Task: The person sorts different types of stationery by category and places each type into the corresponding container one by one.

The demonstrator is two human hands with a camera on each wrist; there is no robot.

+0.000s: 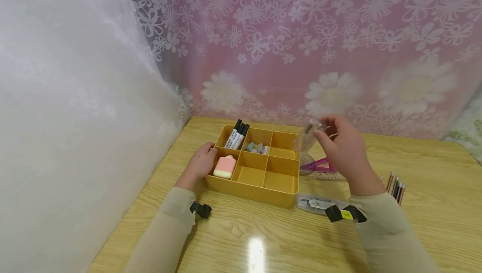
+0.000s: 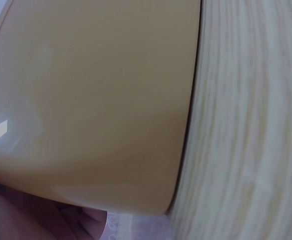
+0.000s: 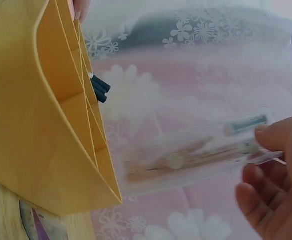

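A yellow compartment box (image 1: 252,192) stands on the wooden table. My left hand (image 1: 201,161) grips its left side, fingers at the rim near the divider. Above the back right compartment, my right hand (image 1: 344,149) pinches one end of a clear plastic case (image 1: 306,137). In the right wrist view, the case (image 3: 185,155) tilts beside the box and shows a metal pair of compasses and a small tube inside. Black-capped markers (image 1: 237,135) stand in the back left compartment, small erasers (image 1: 257,147) lie in the back middle one, and a pink and cream item (image 1: 226,166) fills the front left one.
Right of the box lie a clear protractor (image 1: 306,165), a purple set square (image 1: 320,165) and a clear ruler (image 1: 327,176). Another clear case (image 1: 316,203) is by the front right corner. Several pencils (image 1: 395,187) lie farther right. A flowered curtain (image 1: 263,89) hangs behind the table.
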